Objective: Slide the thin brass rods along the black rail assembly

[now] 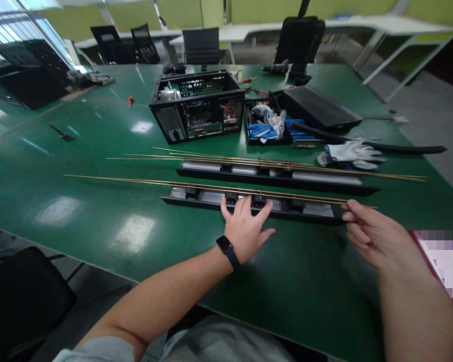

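Observation:
My left hand, with a black watch on its wrist, has its fingers spread over the front edge of the nearer black channel. Its fingertips are at the small black blocks inside that channel. Between thumb and fingers, my right hand pinches the right end of thin brass-coloured rods, which run lengthwise over the nearer channel. Just behind lies a second black channel with a pale inner face, and more thin brass-coloured rods rest across it.
An open black computer case stands farther back. Beside it are a black tray with white-and-blue gloves, a dark panel, a black strip and another glove pair. A red-handled tool lies toward the left.

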`<state>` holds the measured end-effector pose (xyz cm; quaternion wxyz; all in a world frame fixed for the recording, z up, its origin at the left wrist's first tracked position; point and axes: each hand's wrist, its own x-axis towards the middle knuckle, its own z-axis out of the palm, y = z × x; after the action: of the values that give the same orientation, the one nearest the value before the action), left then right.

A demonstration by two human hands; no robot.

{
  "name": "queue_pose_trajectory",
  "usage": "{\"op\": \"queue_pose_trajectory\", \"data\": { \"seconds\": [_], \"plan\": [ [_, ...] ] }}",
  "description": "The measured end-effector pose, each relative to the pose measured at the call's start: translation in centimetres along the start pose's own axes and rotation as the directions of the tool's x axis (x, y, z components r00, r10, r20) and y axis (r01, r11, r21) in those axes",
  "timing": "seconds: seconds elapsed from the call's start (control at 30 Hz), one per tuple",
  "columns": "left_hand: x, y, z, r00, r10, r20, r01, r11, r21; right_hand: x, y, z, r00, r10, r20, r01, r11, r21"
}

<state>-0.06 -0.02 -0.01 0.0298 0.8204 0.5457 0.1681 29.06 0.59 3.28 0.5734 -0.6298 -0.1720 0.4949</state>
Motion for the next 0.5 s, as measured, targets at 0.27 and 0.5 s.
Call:
{"op": "queue_pose_trajectory", "data": {
  "seconds": [0.27, 0.5],
  "plan": [
    [0.0, 0.3, -0.2, 1.0, -0.009, 0.024, 0.009, 1.0, 0.008, -1.4, 0.8, 2.4, 0.993, 0.039, 0.112, -0.041, 0.999, 0.013],
    [0.0, 0.4, -0.2, 1.0, -0.01, 0.017, 0.01, 1.0, 0.014, -1.8, 1.6, 3.5, 0.982, 0.059, 0.178, -0.056, 0.998, -0.018]
  ]
}}
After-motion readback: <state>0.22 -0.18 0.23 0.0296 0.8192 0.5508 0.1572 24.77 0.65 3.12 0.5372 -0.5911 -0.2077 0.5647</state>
